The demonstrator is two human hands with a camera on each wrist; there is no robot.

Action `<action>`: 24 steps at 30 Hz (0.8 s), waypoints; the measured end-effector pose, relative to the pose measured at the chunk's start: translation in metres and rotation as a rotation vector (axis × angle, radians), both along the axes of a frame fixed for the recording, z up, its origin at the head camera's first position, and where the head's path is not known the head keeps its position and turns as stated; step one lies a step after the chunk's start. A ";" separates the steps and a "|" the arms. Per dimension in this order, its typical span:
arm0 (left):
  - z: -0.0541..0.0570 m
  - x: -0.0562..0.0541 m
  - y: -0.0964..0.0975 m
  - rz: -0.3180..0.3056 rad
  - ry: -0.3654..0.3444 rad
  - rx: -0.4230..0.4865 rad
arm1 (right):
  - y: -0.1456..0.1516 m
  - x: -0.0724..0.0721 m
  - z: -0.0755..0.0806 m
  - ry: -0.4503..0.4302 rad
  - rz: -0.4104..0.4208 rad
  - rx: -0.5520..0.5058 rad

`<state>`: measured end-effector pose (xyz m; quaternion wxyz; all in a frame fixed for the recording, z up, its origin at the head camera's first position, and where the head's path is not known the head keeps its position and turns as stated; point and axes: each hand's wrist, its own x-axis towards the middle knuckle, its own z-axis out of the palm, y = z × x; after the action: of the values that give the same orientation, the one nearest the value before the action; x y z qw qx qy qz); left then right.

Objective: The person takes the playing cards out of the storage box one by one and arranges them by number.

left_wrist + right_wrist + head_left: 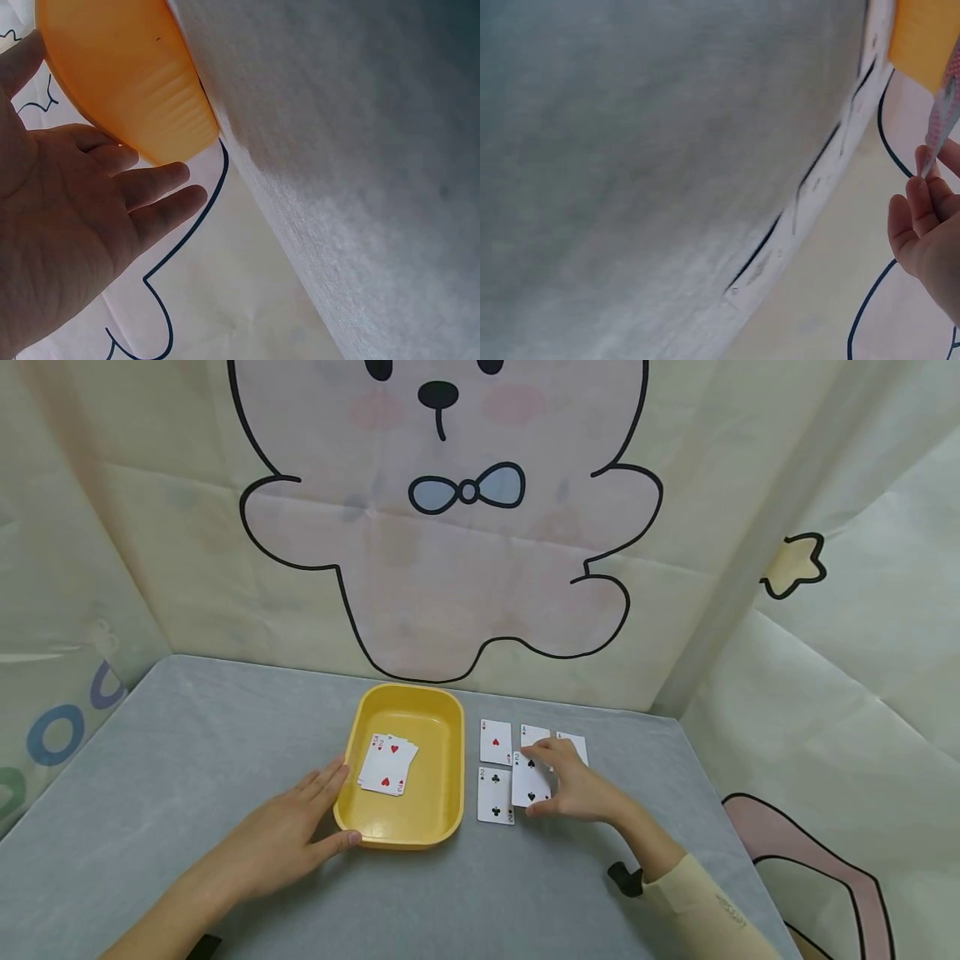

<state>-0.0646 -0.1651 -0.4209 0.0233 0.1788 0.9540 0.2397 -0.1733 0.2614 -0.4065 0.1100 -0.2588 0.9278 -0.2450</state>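
My left hand [281, 835] rests against the left side of a yellow tray [437, 768], its fingers nearly straight along the wall and the thumb at the near left corner. Inside the tray lies a small fanned stack of playing cards [387, 767], a two of hearts on top. To the tray's right, my right hand [579, 787] pinches a two of spades [530, 780] by its far and near edges. The right wrist view shows that card [946, 112] raised off the table. Beside it lies a two of clubs [495, 795].
Beyond the twos is a row of aces: an ace of hearts [496, 742], a black ace [534, 734] and a third ace [575, 744], the last two partly covered. A grey cloth covers the table [225, 727]. Printed fabric [465, 602] hangs along its far edge.
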 end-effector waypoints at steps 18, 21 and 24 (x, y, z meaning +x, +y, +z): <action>0.001 -0.001 0.000 0.011 -0.019 -0.001 | 0.021 -0.002 -0.026 0.053 0.062 0.079; 0.000 -0.001 0.000 0.011 -0.013 0.001 | 0.021 -0.002 -0.027 0.045 0.060 0.078; 0.000 0.000 0.000 0.009 -0.008 0.000 | 0.020 -0.002 -0.028 0.038 0.053 0.071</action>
<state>-0.0650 -0.1648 -0.4206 0.0261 0.1734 0.9547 0.2403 -0.1755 0.2818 -0.4346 0.1082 -0.2840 0.9306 -0.2040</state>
